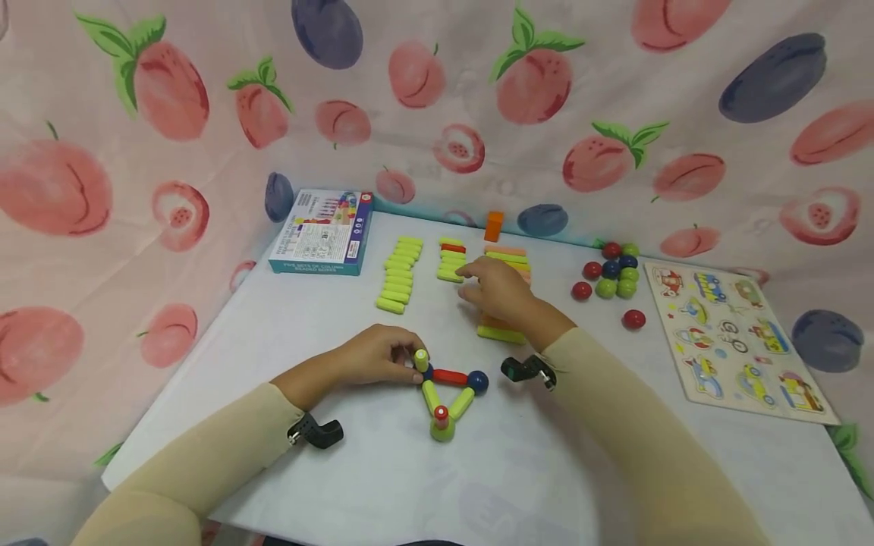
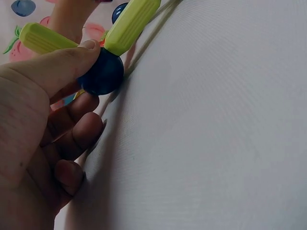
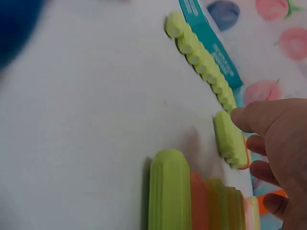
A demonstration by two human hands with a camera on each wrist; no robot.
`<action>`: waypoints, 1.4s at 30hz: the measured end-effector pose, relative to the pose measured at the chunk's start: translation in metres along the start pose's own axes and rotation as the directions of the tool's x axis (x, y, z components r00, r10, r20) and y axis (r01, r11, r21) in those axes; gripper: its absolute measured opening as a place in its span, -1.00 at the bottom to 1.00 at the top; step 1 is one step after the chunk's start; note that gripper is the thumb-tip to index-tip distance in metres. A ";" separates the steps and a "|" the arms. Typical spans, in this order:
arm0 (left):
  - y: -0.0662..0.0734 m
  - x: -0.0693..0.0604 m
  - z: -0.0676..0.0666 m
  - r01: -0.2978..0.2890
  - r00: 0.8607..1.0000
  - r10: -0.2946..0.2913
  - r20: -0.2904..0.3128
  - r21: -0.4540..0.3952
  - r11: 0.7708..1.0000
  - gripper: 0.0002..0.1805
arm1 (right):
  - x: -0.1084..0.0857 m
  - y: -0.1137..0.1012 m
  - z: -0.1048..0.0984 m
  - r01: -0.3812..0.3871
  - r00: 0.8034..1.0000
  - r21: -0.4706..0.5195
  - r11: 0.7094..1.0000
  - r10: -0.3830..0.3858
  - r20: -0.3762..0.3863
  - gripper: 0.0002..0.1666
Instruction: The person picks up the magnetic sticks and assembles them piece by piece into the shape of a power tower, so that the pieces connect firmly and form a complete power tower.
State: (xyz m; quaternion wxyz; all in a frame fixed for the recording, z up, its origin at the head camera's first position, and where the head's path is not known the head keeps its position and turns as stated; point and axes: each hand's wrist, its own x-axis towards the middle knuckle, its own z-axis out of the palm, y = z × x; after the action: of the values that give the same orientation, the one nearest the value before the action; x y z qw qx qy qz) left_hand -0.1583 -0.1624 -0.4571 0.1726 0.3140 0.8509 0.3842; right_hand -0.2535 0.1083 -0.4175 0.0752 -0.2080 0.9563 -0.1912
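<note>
On the white table stands a triangle of rods and balls. A red rod (image 1: 451,377) joins two dark blue balls, and two lime rods (image 1: 462,403) meet at a green ball (image 1: 442,430). A lime rod (image 1: 421,359) rises from the left blue ball (image 2: 103,74), a red rod (image 1: 441,415) from the green one. My left hand (image 1: 375,355) pinches that left blue ball between thumb and fingers. Farther back, my right hand (image 1: 501,288), fingers extended and holding nothing, hovers beside a short row of lime rods (image 3: 230,139); contact is unclear.
Left of the short row lies a longer row of lime rods (image 1: 398,277). Mixed coloured rods (image 1: 501,334) lie partly under the right forearm. Loose balls (image 1: 606,288) and a picture board (image 1: 734,341) are at right; a box (image 1: 321,231) sits back left.
</note>
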 end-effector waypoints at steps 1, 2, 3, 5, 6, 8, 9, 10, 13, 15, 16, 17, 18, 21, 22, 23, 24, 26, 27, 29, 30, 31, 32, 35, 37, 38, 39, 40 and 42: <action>0.000 0.000 0.000 0.002 1.000 -0.002 0.002 -0.004 1.000 -0.73 | 0.009 0.001 0.002 -0.001 1.000 -0.046 0.999 0.002 0.009 -0.44; -0.001 0.000 0.001 0.003 1.000 -0.003 0.003 -0.004 1.000 -0.73 | 0.017 0.001 0.005 -0.004 1.000 -0.078 0.997 0.006 0.017 -0.42; -0.001 0.000 0.001 0.003 1.000 -0.003 0.004 -0.005 1.000 -0.73 | 0.023 0.002 0.007 -0.009 1.000 -0.102 0.995 0.012 0.023 -0.40; -0.001 0.001 0.002 0.009 1.000 -0.009 0.003 0.004 1.000 -0.73 | 0.032 0.003 0.010 -0.014 1.000 -0.143 0.990 0.018 0.025 -0.40; -0.001 0.001 0.002 0.012 1.000 -0.012 0.001 0.006 1.000 -0.73 | 0.035 0.004 0.012 -0.024 0.999 -0.150 0.988 0.028 0.023 -0.42; -0.001 0.001 0.002 0.022 1.000 -0.022 -0.002 0.005 1.000 -0.72 | 0.040 0.004 0.014 -0.038 0.999 -0.150 0.988 0.040 0.014 -0.48; -0.001 0.001 0.002 0.027 1.000 -0.027 -0.002 0.003 1.000 -0.72 | 0.042 0.004 0.015 -0.045 0.999 -0.139 0.989 0.047 0.010 -0.53; -0.001 0.000 0.001 0.033 0.999 -0.033 -0.002 -0.001 0.999 -0.72 | 0.043 0.004 0.016 -0.045 0.999 -0.133 0.990 0.046 0.007 -0.57; -0.001 -0.001 0.000 0.041 0.999 -0.041 0.001 -0.003 0.999 -0.72 | 0.043 0.002 0.016 -0.044 0.999 -0.108 0.993 0.045 0.014 -0.67; -0.001 0.000 0.000 0.040 0.999 -0.040 0.003 0.000 0.999 -0.72 | 0.040 0.002 0.015 -0.036 0.999 -0.091 0.995 0.038 0.030 -0.63; -0.001 0.000 0.000 0.041 0.999 -0.041 0.004 0.003 0.999 -0.72 | 0.038 0.001 0.015 -0.027 0.999 -0.090 0.996 0.031 0.037 -0.61; -0.002 0.000 0.001 0.040 0.999 -0.040 0.005 0.006 0.999 -0.71 | 0.036 0.000 0.014 -0.020 0.999 -0.083 0.996 0.024 0.039 -0.59; -0.002 0.000 0.001 0.040 0.999 -0.040 0.006 0.005 0.999 -0.71 | 0.033 -0.001 0.013 -0.011 0.999 -0.070 0.997 0.014 0.041 -0.57; -0.003 0.001 0.000 0.035 0.999 -0.035 0.005 0.004 0.999 -0.71 | 0.020 -0.002 0.006 -0.016 0.999 0.057 0.998 0.014 0.042 -0.57; -0.003 0.001 0.000 0.033 0.999 -0.033 0.005 -0.001 0.999 -0.72 | 0.014 -0.002 0.003 -0.018 0.999 0.125 0.992 0.013 0.040 -0.60; -0.003 0.001 0.000 0.033 0.999 -0.033 0.006 -0.002 0.999 -0.72 | 0.006 -0.003 -0.001 -0.024 0.999 0.204 0.979 0.016 0.040 -0.62; -0.002 0.001 0.000 0.035 0.999 -0.035 0.008 -0.007 0.999 -0.72 | -0.002 -0.003 -0.004 -0.030 0.999 0.290 0.957 0.018 0.042 -0.63; -0.002 0.001 0.000 0.042 0.999 -0.042 0.007 -0.010 0.999 -0.72 | -0.022 -0.002 -0.011 -0.029 0.999 0.446 0.895 0.011 0.044 -0.67; -0.002 0.001 -0.001 0.048 0.999 -0.047 0.008 -0.011 0.999 -0.72 | -0.033 -0.002 -0.013 -0.023 0.999 0.515 0.857 -0.001 0.045 -0.67; -0.001 0.000 -0.001 0.054 0.999 -0.054 0.007 -0.010 0.999 -0.72 | -0.056 -0.001 -0.014 -0.008 0.998 0.623 0.782 -0.035 0.057 -0.68; 0.000 -0.001 -0.001 0.053 0.999 -0.053 0.006 -0.014 0.998 -0.71 | -0.067 0.000 -0.013 0.000 0.996 0.661 0.750 -0.058 0.065 -0.68; 0.000 -0.001 -0.001 0.053 0.999 -0.053 0.004 -0.013 0.998 -0.71 | -0.078 0.001 -0.011 -0.002 0.994 0.688 0.725 -0.070 0.078 -0.67; 0.000 -0.001 -0.001 0.052 0.999 -0.052 0.004 -0.016 0.998 -0.71 | -0.088 0.002 -0.008 -0.007 0.992 0.706 0.709 -0.082 0.093 -0.67; 0.001 0.000 -0.001 0.047 0.999 -0.047 0.007 -0.023 0.999 -0.72 | -0.112 0.009 0.003 -0.021 0.988 0.703 0.711 -0.095 0.125 -0.70; 0.002 0.000 -0.001 0.049 0.999 -0.048 0.008 -0.025 0.999 -0.72 | -0.122 0.014 0.012 -0.013 0.987 0.685 0.728 -0.101 0.126 -0.72; 0.002 0.001 -0.001 0.050 0.999 -0.050 0.007 -0.025 0.998 -0.72 | -0.125 0.016 0.016 -0.004 0.986 0.673 0.740 -0.108 0.124 -0.73; 0.002 0.001 0.000 0.053 0.999 -0.053 0.007 -0.025 0.998 -0.72 | -0.128 0.018 0.020 0.003 0.986 0.663 0.749 -0.111 0.122 -0.73; 0.002 0.001 0.000 0.056 0.998 -0.056 0.008 -0.029 0.998 -0.72 | -0.130 0.019 0.024 0.012 0.987 0.657 0.754 -0.116 0.115 -0.74; 0.002 0.002 0.000 0.061 0.998 -0.060 0.009 -0.029 0.998 -0.71 | -0.134 0.019 0.029 0.009 0.989 0.640 0.769 -0.102 0.108 -0.74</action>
State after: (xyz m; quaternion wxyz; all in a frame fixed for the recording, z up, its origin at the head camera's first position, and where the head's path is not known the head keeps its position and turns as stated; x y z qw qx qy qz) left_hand -0.1585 -0.1602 -0.4559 0.1923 0.2871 0.8535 0.3900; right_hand -0.1331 0.1713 -0.4427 0.2005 -0.2110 0.8208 -0.4915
